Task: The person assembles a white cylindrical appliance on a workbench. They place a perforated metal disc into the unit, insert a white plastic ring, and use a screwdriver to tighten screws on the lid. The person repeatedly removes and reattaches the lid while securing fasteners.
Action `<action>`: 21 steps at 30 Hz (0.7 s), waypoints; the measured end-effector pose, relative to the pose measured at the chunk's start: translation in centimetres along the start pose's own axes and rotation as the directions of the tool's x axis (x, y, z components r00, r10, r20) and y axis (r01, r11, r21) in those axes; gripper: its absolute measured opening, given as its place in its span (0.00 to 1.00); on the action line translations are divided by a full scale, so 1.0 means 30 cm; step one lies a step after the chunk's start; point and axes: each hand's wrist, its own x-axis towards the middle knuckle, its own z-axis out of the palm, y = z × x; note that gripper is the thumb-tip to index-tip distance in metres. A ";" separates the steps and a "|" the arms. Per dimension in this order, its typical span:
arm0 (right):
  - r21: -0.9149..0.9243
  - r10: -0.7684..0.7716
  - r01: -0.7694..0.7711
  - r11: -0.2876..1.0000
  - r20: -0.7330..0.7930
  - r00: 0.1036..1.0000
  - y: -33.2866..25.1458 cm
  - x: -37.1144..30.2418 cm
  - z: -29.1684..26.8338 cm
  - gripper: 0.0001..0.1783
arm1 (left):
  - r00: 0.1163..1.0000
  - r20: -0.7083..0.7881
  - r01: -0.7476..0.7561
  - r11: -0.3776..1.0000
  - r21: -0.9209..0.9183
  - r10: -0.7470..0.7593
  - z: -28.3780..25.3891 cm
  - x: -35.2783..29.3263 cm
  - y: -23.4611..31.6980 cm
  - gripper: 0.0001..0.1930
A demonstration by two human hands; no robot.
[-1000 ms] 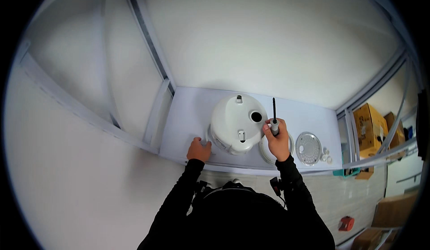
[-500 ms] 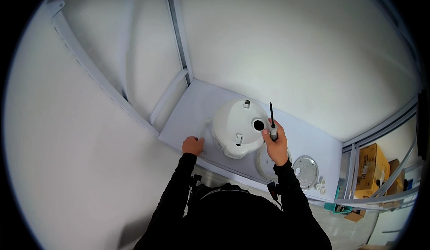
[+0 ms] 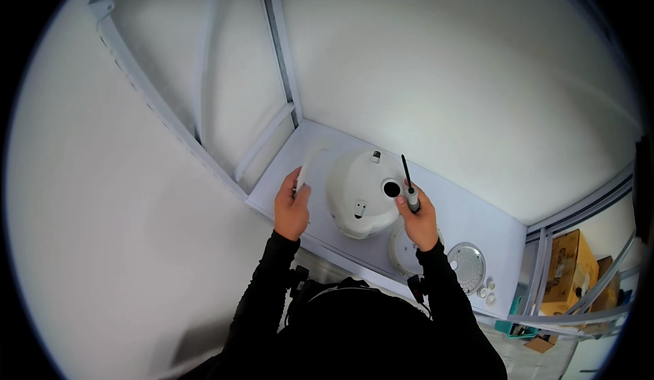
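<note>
A white rounded appliance housing sits on the table, with a round dark opening and two small slotted recesses on its upper face. At its left, my left hand is closed around a curved white strip, seemingly a handle, whose far end bends toward the housing. My right hand grips a screwdriver by its light grey handle, beside the dark opening; the black shaft points up and away from me. Under the right hand lies a round white part, partly hidden by the hand.
The pale table also carries a round, dotted translucent disc and several small white pieces at the right. Metal frame posts rise around it. Beyond the right end are a cardboard box and a teal basket.
My left hand has lifted away from the near left side of the housing, bringing the white strip up with it. My right hand keeps the screwdriver, its shaft tilted slightly more to the left.
</note>
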 end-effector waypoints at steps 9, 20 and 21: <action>0.121 0.113 -0.118 0.986 0.047 0.992 -0.062 0.017 -0.027 0.22 | 0.992 0.059 0.114 0.987 -0.109 -0.108 0.154 -0.048 0.061 0.20; 0.470 0.144 -0.101 0.877 -0.057 0.988 -0.149 0.026 -0.071 0.17 | 0.893 -0.134 -0.421 0.902 0.091 0.430 0.125 -0.054 0.146 0.14; 0.486 0.126 -0.077 0.871 -0.068 0.990 -0.160 0.022 -0.071 0.18 | 0.834 -0.102 -0.511 0.828 0.230 0.543 0.106 -0.056 0.169 0.14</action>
